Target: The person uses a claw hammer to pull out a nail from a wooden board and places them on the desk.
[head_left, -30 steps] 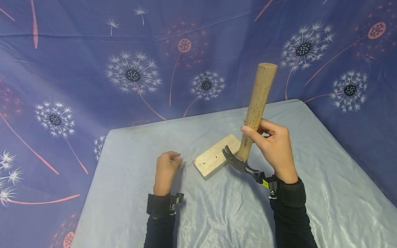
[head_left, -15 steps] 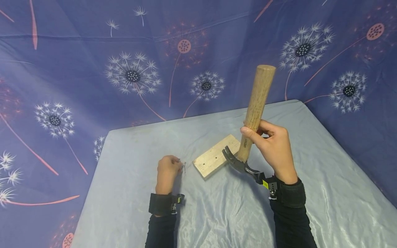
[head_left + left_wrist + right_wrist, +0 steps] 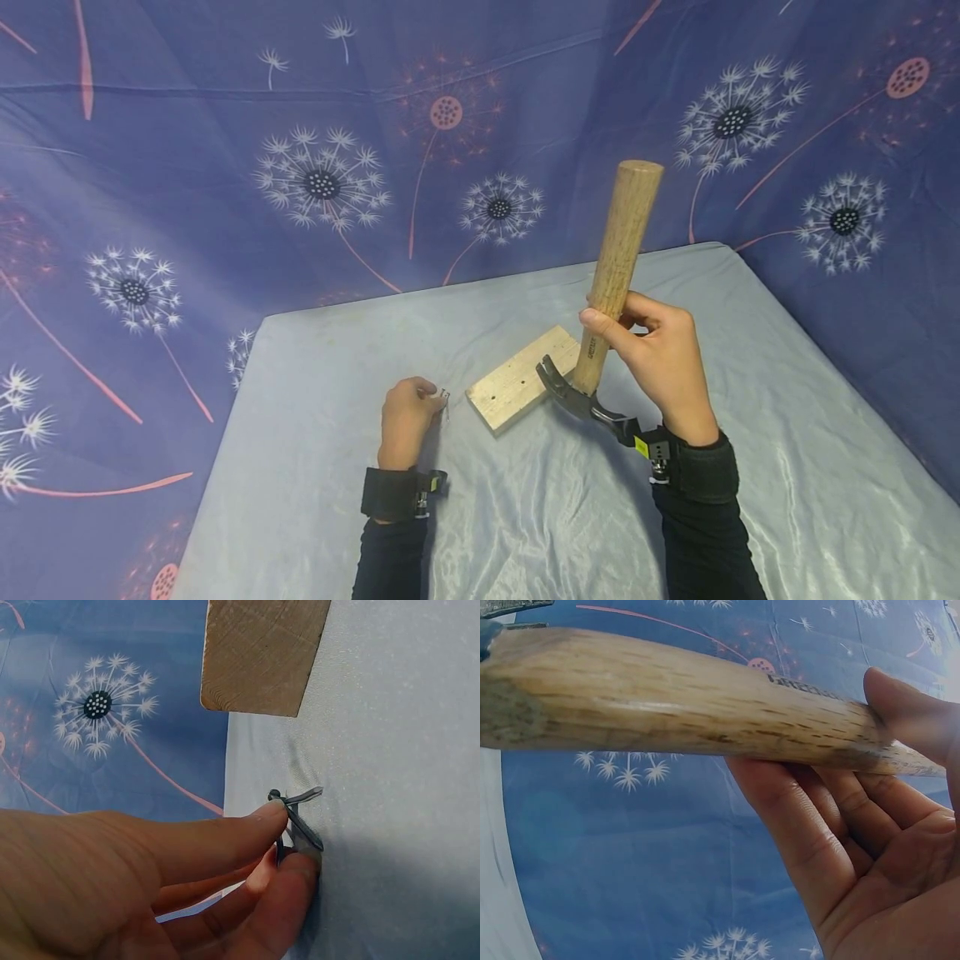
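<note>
My left hand [image 3: 405, 421] pinches a few small metal nails [image 3: 306, 829] between thumb and fingertips, just above the cloth. They point different ways and partly cover one another, so I cannot tell their exact number. To their right a wooden block [image 3: 517, 379] lies flat, with small dark spots along its top. My right hand [image 3: 663, 354] grips a claw hammer [image 3: 626, 225] low on its wooden handle [image 3: 667, 697]. The handle's end points up and the dark metal head hangs down, overlapping the block's right end in the head view.
A pale blue satin cloth [image 3: 555, 517] with wrinkles covers the table. Behind it and at both sides hangs a purple-blue fabric [image 3: 555, 92] with dandelion prints. Both wrists wear black straps with small cameras.
The left hand has shifted slightly right and nearer to me, and its fingers have closed on the nails. The hammer's handle end has dipped a little to the left. The block stays put.
</note>
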`<state>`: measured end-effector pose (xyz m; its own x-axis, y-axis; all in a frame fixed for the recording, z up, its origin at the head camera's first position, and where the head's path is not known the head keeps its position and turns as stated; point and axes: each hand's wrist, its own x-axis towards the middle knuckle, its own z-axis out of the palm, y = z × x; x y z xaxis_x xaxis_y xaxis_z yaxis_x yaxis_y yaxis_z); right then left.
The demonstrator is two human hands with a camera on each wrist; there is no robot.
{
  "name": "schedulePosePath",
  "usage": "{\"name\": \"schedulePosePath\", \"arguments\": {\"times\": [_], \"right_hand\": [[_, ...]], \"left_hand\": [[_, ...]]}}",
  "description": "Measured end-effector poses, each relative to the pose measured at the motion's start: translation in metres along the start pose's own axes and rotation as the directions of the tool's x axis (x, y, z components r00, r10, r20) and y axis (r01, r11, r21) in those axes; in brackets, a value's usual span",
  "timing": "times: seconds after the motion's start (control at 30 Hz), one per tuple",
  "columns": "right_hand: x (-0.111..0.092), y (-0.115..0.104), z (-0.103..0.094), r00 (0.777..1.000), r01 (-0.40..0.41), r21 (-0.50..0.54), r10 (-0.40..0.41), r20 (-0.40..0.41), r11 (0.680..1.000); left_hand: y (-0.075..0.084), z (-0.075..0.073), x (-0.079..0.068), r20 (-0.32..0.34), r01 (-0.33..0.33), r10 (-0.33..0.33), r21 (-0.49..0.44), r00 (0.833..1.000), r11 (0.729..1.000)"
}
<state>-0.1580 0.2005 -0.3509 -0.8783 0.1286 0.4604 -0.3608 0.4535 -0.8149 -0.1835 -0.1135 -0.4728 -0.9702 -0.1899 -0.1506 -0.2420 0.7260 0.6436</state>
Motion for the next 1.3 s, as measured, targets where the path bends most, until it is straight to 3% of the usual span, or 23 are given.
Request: {"name": "schedulePosePath", "arguments": {"times": [0.2,0.47,0.57,0.67,0.73,0.8,0.9,0.97,1.07,1.13,1.3], "right_hand": [[0.000,0.001,0.000,1.000,-0.009,-0.010,0.009,-0.001,1.000],[-0.001,-0.044,0.000,0.999,0.011,-0.032,-0.009,0.049,0.999],[-0.001,-0.050,0.004,0.995,0.013,-0.015,-0.012,0.096,1.000],[-0.001,-0.054,0.009,0.991,0.017,0.027,-0.021,0.130,0.999],[-0.002,-0.055,0.012,0.988,0.029,0.063,-0.038,0.149,0.998],[-0.003,-0.057,0.016,0.984,0.048,0.100,-0.065,0.165,0.994],[-0.005,-0.059,0.020,0.976,0.069,0.150,-0.097,0.194,0.986],[-0.007,-0.060,0.023,0.971,0.073,0.173,-0.109,0.212,0.982],[-0.011,-0.062,0.027,0.964,0.057,0.198,-0.106,0.245,0.979],[-0.012,-0.063,0.029,0.961,0.043,0.208,-0.097,0.258,0.977],[-0.014,-0.064,0.033,0.962,0.013,0.250,-0.081,0.262,0.968]], "left_hand": [[0.002,-0.001,-0.001,-0.012,0.014,-0.013,0.079,1.000,0.997],[0.009,-0.007,-0.004,-0.012,0.014,-0.013,0.097,1.000,0.995],[0.015,-0.011,-0.007,-0.045,-0.031,0.036,0.095,0.998,0.995],[0.025,-0.015,-0.013,-0.079,-0.128,0.133,0.062,0.988,0.990],[0.034,-0.018,-0.018,-0.109,-0.227,0.228,0.016,0.968,0.974],[0.047,-0.020,-0.024,-0.147,-0.351,0.339,-0.060,0.929,0.935],[0.068,-0.021,-0.033,-0.189,-0.530,0.500,-0.169,0.845,0.831],[0.081,-0.021,-0.040,-0.183,-0.608,0.580,-0.243,0.794,0.755],[0.096,-0.020,-0.048,-0.121,-0.646,0.647,-0.327,0.753,0.690],[0.101,-0.020,-0.051,-0.076,-0.638,0.660,-0.358,0.748,0.682],[0.103,-0.022,-0.057,0.004,-0.586,0.646,-0.416,0.763,0.696]]}}
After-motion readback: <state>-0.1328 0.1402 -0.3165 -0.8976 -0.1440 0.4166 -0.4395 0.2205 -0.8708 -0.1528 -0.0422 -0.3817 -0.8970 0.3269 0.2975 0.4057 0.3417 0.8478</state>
